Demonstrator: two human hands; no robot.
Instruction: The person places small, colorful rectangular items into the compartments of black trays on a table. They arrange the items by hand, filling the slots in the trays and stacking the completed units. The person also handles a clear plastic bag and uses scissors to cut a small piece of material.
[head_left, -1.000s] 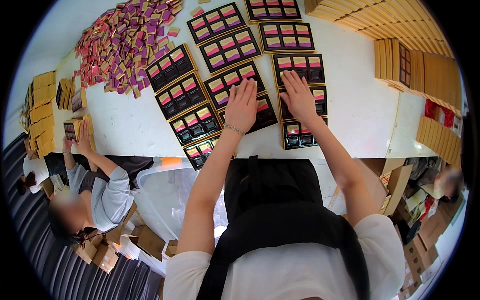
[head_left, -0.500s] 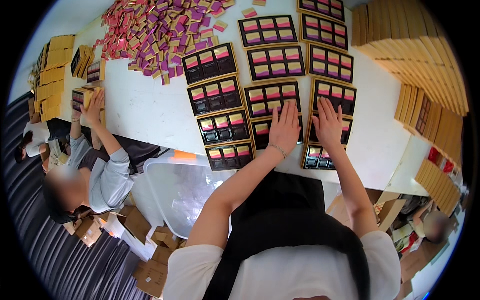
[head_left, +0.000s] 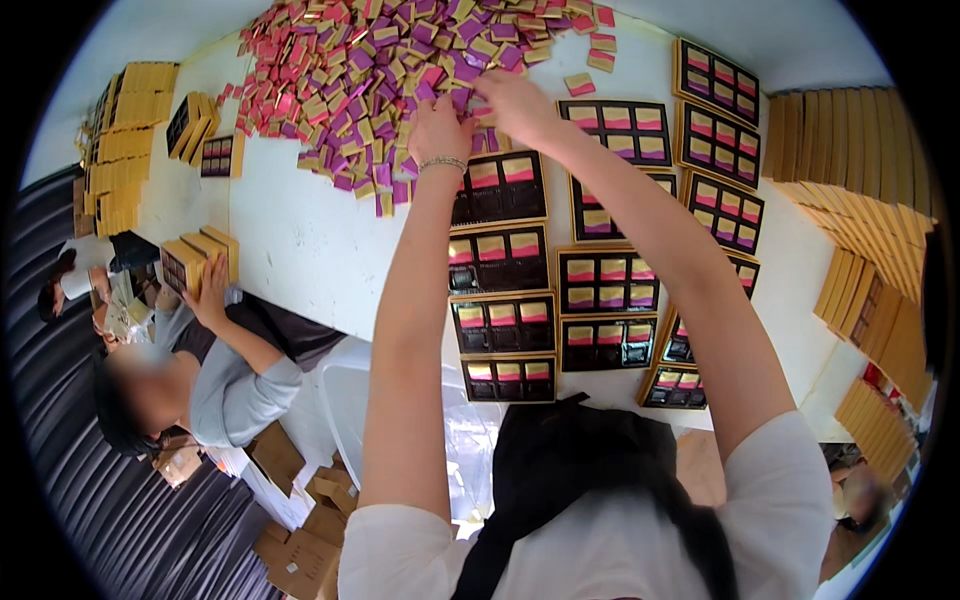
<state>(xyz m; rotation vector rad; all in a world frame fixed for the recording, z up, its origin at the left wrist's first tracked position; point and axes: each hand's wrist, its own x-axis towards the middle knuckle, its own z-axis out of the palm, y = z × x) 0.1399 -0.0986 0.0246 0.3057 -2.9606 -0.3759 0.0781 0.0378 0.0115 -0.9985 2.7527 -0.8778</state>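
Both my arms stretch forward to a heap of small wrapped squares [head_left: 380, 85], gold with pink or purple. My left hand [head_left: 440, 132] is at the heap's near right part, its fingers bent inward; what they hold, if anything, is hidden. Close on its right, my right hand [head_left: 515, 105] reaches over the heap's edge with thumb and fingers apart. Below them, black six-slot trays in gold boxes stand in columns. The left-column tray [head_left: 500, 255] has squares in its top row only, and the middle-column tray [head_left: 608, 281] holds pink ones above purple. My right forearm covers part of the right columns.
Stacks of gold boxes [head_left: 850, 150] line the table's right side, with more stacks [head_left: 125, 140] at the far left. A co-worker [head_left: 215, 380] at the left handles several gold boxes [head_left: 200, 260]. A clear plastic bin [head_left: 345, 420] stands below the table edge.
My hands have left the trays in the middle and right columns and moved forward and left to the heap. The view has shifted, and the co-worker's boxes have moved nearer.
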